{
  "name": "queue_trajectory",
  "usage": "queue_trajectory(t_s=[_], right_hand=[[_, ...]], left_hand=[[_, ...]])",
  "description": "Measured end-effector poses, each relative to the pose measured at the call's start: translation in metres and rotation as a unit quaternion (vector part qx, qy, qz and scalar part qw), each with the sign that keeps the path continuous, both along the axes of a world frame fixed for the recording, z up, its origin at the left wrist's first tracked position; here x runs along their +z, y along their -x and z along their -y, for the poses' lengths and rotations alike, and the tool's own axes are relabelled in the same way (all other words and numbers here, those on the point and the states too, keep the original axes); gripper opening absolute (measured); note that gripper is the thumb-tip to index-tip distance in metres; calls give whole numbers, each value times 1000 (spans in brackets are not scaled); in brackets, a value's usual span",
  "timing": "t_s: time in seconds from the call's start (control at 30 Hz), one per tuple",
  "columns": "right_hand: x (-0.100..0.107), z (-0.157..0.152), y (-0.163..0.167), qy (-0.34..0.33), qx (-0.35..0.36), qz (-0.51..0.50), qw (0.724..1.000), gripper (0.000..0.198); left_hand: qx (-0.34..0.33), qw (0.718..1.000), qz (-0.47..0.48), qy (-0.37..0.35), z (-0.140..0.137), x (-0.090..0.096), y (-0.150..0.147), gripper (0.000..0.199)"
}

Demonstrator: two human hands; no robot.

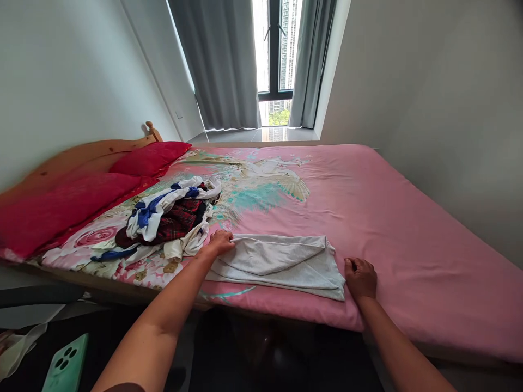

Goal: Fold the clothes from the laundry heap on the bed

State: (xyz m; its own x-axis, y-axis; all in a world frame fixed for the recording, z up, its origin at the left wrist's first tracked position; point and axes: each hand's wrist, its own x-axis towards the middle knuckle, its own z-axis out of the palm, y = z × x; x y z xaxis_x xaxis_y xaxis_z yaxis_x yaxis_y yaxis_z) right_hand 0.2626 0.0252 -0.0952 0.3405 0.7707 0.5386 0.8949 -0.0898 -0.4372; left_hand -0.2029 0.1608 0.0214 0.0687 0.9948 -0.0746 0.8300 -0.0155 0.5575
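Observation:
A light grey garment (278,261), folded into a long strip, lies across the near side of the bed; folding hides whether it is trousers or a top. My left hand (222,242) is closed on its upper left corner, fingers curled over the cloth. Just beyond the garment's right hem, my right hand (362,277) rests on the pink sheet (400,250) with its fingers curled in, and no cloth shows in it. Left of the garment is a heap of crumpled clothes (175,215), with white, blue and red plaid pieces.
Red pillows (81,204) lie against the wooden headboard (81,155) on the left. Below the bed's near edge, a green phone (65,362) sits on a dark surface at lower left. Grey curtains (224,65) hang by the window at the back.

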Motion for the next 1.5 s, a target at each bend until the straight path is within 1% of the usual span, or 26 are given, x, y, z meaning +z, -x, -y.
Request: queue_trajectory(t_s=[0.1, 0.2, 0.3, 0.47, 0.53, 0.6, 0.7, 0.73, 0.8, 0.87, 0.93, 0.97, 1.03, 1.07, 1.13, 1.17, 1.2, 1.23, 1.27, 1.3, 1.33, 1.37, 1.4, 1.43, 1.47, 1.5], right_hand=[[1, 0, 0, 1, -10, 0, 1000, 34], [2, -1, 1, 5, -16, 0, 1000, 32], [3, -2, 2, 7, -17, -3, 1000, 31], [8, -1, 4, 5, -8, -30, 999, 29], [9, 0, 3, 4, -3, -52, 999, 29], [12, 0, 4, -2, -16, -95, 995, 30], [27, -7, 14, -43, -46, -173, 983, 33], [36, -12, 21, -59, -38, -187, 980, 33], [59, -24, 39, -67, 17, -183, 981, 32], [83, -41, 58, -20, 86, -146, 985, 31], [103, -58, 74, 71, 116, -95, 986, 32], [110, -66, 79, 126, 114, -67, 983, 33], [117, -81, 84, 225, 99, -16, 969, 32], [117, -87, 85, 260, 95, 3, 961, 32], [114, -95, 84, 296, 101, 22, 950, 30], [112, -98, 83, 300, 109, 23, 947, 29], [109, -99, 81, 299, 119, 21, 947, 28], [106, -100, 81, 299, 127, 20, 946, 26], [104, -101, 80, 298, 134, 17, 945, 25], [102, -102, 79, 297, 141, 14, 944, 24], [100, -102, 79, 296, 145, 9, 944, 23], [99, -103, 79, 297, 147, 3, 943, 23], [99, -104, 78, 298, 149, -4, 943, 23], [100, -105, 78, 301, 150, -11, 942, 23], [101, -105, 77, 303, 152, -18, 941, 24], [102, -106, 76, 306, 154, -24, 939, 24]], left_hand=[[-15, 999, 44, 23, -7, 4, 9, 10], [6, 995, 95, 23, -12, 4, 18, 19], [47, 990, 134, 20, -15, -6, 26, 27], [92, 981, 168, 27, -16, -34, 32, 43], [103, 980, 171, 12, -16, -39, 32, 44], [101, 980, 170, -7, -15, -37, 31, 43], [84, 983, 161, -36, -12, -29, 28, 43], [77, 984, 156, -45, -10, -27, 28, 44], [57, 987, 134, -64, -7, -26, 28, 47], [41, 991, 95, -83, -4, -29, 30, 49], [40, 994, 54, -92, -2, -32, 33, 50], [46, 994, 40, -88, -2, -33, 34, 50], [68, 994, 20, -84, 0, -30, 34, 51], [84, 992, 10, -98, 3, -27, 31, 52], [113, 982, 7, -154, 15, -16, 16, 50], [116, 977, 26, -175, 25, -11, 4, 46], [106, 976, 63, -178, 39, -6, -12, 40], [88, 977, 122, -148, 54, -3, -31, 35], [49, 975, 202, -75, 71, -2, -51, 32], [22, 959, 282, 23, 89, -2, -73, 33], [19, 926, 355, 125, 107, -5, -94, 36], [21, 880, 418, 224, 123, -9, -113, 40], [53, 837, 472, 274, 136, -13, -130, 41], [93, 800, 515, 293, 147, -17, -144, 41], [139, 770, 551, 291, 154, -21, -154, 40], [187, 746, 580, 268, 158, -23, -161, 39]])
